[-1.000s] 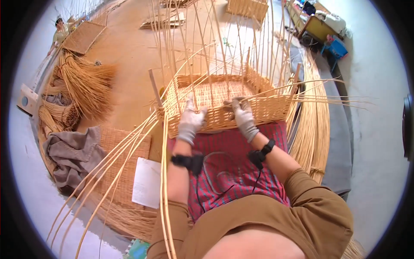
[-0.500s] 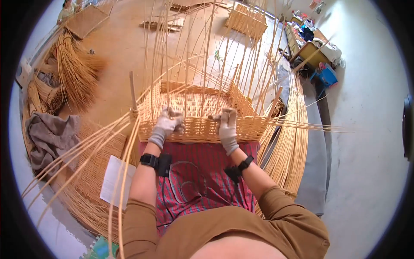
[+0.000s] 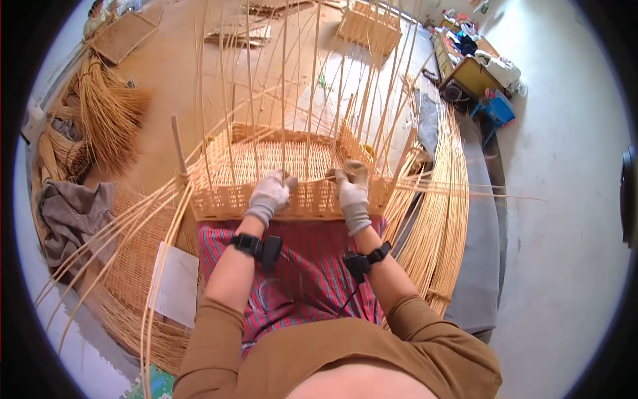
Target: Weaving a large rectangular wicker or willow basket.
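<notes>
An unfinished rectangular wicker basket point(image 3: 236, 206) with tall upright canes point(image 3: 284, 100) rests on a red striped cloth point(image 3: 292, 286) in front of me. My left hand point(image 3: 271, 194), in a whitish knitted glove, is closed at the near rim, left of centre, with its fingertips on the weave. My right hand point(image 3: 352, 193), gloved alike, is closed on a thin cane strand at that rim, a little further right; its fingertips are partly hidden. Loose strands point(image 3: 143, 216) fan out from the basket's left corner. Black straps with small boxes are on both wrists.
Cane bundles lie left point(image 3: 106, 106) and right point(image 3: 442, 253), beside a grey cloth point(image 3: 73, 219), a woven mat point(image 3: 126, 266) and a white sheet point(image 3: 171, 279). A second basket point(image 3: 369, 30), a cluttered cabinet point(image 3: 475, 76) and a blue stool point(image 3: 495, 106) stand behind. A person point(image 3: 93, 14) is at the far left.
The basket and surroundings sit further left in the view than a second ago. Both my hands have shifted right along the near rim since half a second ago.
</notes>
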`<action>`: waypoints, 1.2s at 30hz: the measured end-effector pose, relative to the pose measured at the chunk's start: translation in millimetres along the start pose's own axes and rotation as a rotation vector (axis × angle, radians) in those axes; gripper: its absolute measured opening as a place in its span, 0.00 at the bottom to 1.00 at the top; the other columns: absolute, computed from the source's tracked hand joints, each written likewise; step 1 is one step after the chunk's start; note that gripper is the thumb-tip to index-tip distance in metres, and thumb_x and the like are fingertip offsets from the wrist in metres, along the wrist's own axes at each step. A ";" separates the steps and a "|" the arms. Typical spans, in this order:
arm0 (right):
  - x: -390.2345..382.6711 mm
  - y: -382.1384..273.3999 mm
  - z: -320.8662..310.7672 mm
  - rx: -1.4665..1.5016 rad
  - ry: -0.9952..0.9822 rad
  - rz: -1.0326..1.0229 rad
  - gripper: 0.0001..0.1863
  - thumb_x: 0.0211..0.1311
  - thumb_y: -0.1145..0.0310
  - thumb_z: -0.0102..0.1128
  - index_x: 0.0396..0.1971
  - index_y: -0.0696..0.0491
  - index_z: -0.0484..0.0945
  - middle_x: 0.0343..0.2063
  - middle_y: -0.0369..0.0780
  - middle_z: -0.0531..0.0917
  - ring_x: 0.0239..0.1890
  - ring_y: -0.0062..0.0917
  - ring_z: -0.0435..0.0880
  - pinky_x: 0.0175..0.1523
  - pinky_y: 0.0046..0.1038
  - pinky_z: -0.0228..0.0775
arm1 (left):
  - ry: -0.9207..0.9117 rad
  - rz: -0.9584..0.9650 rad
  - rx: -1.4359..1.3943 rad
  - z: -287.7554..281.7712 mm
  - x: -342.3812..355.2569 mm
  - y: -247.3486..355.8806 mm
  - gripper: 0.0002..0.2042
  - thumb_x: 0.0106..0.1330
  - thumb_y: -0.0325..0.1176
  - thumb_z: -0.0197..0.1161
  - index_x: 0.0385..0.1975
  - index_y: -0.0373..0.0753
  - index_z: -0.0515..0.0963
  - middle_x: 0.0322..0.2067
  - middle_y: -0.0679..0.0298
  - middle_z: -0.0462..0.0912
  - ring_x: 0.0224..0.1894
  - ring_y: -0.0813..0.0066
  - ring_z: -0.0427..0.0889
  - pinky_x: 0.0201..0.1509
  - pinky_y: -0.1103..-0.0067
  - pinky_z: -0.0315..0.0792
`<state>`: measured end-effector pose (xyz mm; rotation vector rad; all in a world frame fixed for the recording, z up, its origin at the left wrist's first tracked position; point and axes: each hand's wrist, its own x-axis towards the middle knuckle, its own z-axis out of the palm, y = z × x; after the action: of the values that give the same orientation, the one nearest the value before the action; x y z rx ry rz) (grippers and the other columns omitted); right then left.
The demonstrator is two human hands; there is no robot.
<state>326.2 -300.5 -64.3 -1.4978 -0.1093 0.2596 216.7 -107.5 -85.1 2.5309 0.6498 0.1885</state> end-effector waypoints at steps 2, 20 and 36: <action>21.4 -40.0 41.9 -0.315 -0.116 -0.226 0.24 0.74 0.77 0.57 0.66 0.47 0.67 0.58 0.49 0.83 0.59 0.35 0.84 0.54 0.29 0.81 | -0.172 -0.243 -0.211 2.5 5.6 11.0 0.27 0.79 0.60 0.47 0.55 0.40 0.77 0.44 0.53 0.86 0.37 0.68 0.90 0.33 0.72 0.83; 16.5 -28.8 -81.3 -0.221 0.100 -0.492 0.17 0.75 0.76 0.57 0.61 0.52 0.73 0.50 0.40 0.87 0.51 0.29 0.88 0.52 0.25 0.83 | -0.304 -0.191 -0.661 24.7 9.7 122.9 0.16 0.78 0.44 0.60 0.54 0.39 0.75 0.35 0.56 0.88 0.26 0.67 0.89 0.32 0.71 0.83; 86.4 -113.2 -21.2 -1.303 -0.167 -1.182 0.43 0.69 0.78 0.58 0.80 0.48 0.51 0.78 0.45 0.58 0.72 0.46 0.71 0.79 0.40 0.60 | -0.205 -0.253 -0.785 50.7 17.6 115.9 0.20 0.78 0.49 0.59 0.46 0.34 0.78 0.27 0.59 0.85 0.22 0.67 0.89 0.23 0.73 0.84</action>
<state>426.4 -306.4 38.9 -2.3502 -1.4594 -0.8088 292.7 -208.9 -68.7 1.6754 0.6448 0.0689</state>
